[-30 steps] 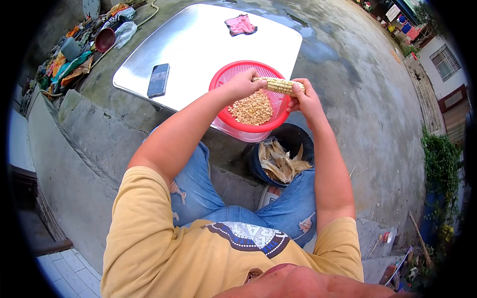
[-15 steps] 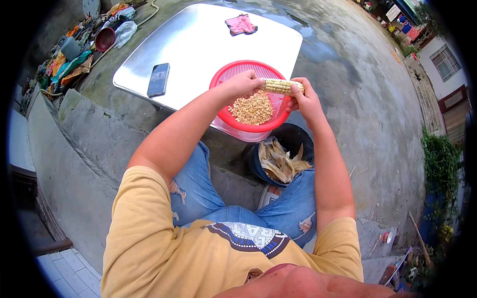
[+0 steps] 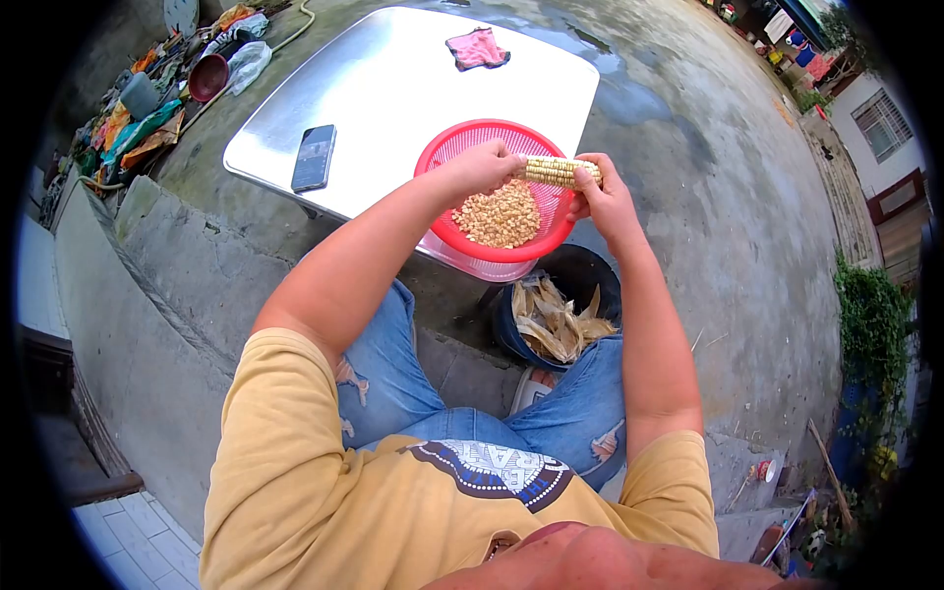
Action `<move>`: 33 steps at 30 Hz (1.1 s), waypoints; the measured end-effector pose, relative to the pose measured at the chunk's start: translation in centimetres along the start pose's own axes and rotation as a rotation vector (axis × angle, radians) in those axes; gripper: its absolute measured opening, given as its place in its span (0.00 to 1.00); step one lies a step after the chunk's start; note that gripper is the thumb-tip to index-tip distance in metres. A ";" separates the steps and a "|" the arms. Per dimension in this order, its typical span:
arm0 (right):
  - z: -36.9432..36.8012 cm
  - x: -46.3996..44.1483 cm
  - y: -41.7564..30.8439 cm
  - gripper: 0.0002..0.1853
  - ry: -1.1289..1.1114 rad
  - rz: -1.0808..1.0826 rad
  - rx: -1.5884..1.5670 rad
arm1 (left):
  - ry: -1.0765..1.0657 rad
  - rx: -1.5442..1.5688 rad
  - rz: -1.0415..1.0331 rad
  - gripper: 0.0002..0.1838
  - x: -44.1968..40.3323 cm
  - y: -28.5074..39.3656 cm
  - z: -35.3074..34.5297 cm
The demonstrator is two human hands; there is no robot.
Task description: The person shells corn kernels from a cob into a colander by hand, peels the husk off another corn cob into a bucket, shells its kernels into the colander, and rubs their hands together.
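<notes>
Over a red plastic basket (image 3: 431, 214), an ear of corn (image 3: 553, 172) lies roughly level between my two hands. Closed fingers of my left hand (image 3: 486, 167) press at its left end, partly hiding it. Wrapped around the other end is my right hand (image 3: 603, 197), its thumb on the kernels. Loose pale-yellow corn kernels (image 3: 500, 215) form a pile in the basket below. The basket rests at the near corner of a shiny white table (image 3: 393, 88).
A phone (image 3: 314, 157) and a pink cloth (image 3: 478, 48) lie on the table. Beneath the basket, a dark bucket (image 3: 600, 270) holds dry corn husks (image 3: 553, 320) between my legs. Piled household items (image 3: 138, 108) sit at the far left on the concrete ground.
</notes>
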State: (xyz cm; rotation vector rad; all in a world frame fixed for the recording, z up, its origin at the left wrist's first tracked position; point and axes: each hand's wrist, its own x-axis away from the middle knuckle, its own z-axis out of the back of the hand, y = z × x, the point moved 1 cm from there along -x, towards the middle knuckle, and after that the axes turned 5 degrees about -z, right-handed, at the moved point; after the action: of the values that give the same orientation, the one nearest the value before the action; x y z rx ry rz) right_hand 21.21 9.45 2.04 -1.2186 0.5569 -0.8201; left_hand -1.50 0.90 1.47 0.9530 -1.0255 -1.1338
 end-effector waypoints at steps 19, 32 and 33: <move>0.3 0.0 0.1 0.18 -0.002 -0.029 -0.049 | -0.008 -0.099 -0.051 0.19 0.4 0.2 0.0; 0.2 0.0 -0.1 0.19 -0.015 -0.071 -0.083 | 0.050 -0.282 -0.133 0.20 0.6 0.6 -0.2; 0.2 0.0 -0.1 0.19 -0.015 -0.074 -0.102 | 0.051 -0.293 -0.137 0.20 0.5 0.6 -0.2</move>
State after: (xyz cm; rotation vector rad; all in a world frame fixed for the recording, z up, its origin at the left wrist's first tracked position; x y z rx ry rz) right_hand 21.36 9.51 2.22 -1.3443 0.5492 -0.8528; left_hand -1.13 0.48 2.04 0.8209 -0.7369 -1.3253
